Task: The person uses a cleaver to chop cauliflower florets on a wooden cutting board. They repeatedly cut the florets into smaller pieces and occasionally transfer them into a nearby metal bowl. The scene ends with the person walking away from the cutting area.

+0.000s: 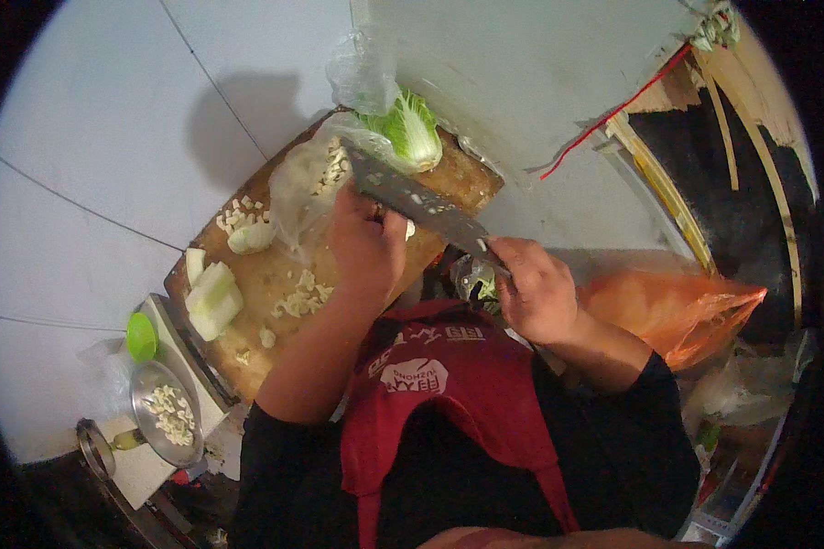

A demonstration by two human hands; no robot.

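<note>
My right hand (539, 295) grips the handle of a wide-bladed cleaver (429, 206). Small pale bits cling to its dark blade, which slants up to the left above the wooden cutting board (261, 288). Close against the blade's far half is my left hand (369, 230), fingers curled and partly hidden; whether it holds anything cannot be seen. A white piece (410, 228) shows beside its thumb. Beyond it lies a clear plastic bag (292, 185) with chopped white pieces (333, 168). Half-covered by plastic, a napa cabbage (419, 137) rests at the board's far corner.
On the board are white cubes (240, 214), a pale rounded vegetable (250, 238), a pale green chunk (214, 302) and chopped pieces (303, 295). Left stand a green bowl (142, 336) and a metal bowl (139, 391) holding chopped pieces. An orange plastic bag (659, 316) lies right. Walls border the board.
</note>
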